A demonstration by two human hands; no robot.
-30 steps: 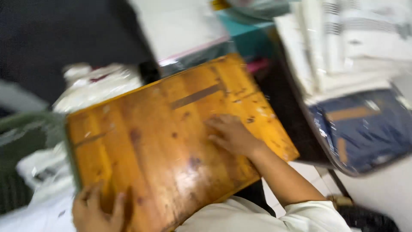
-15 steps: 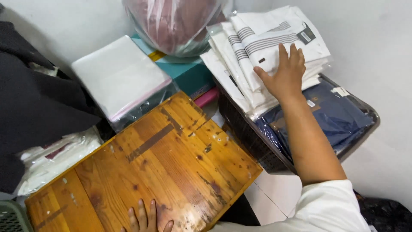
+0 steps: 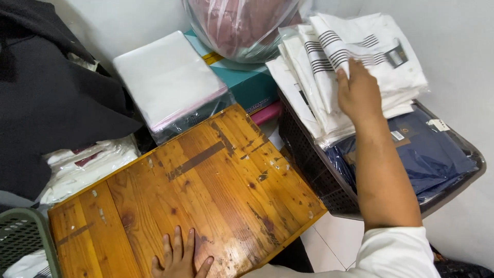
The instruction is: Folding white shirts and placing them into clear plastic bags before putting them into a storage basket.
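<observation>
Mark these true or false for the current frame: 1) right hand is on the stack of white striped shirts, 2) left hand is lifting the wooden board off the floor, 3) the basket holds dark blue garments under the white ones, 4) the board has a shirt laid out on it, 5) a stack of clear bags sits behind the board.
1) True. The right hand rests on the stack of white striped shirts.
2) False. The left hand lies flat on the wooden board, near its front edge, fingers spread.
3) True. Dark blue garments lie in the dark basket beneath the white stack.
4) False. The board's top is bare wood with scuffs and tape marks.
5) True. A stack of clear bags sits just beyond the board's far edge.
</observation>
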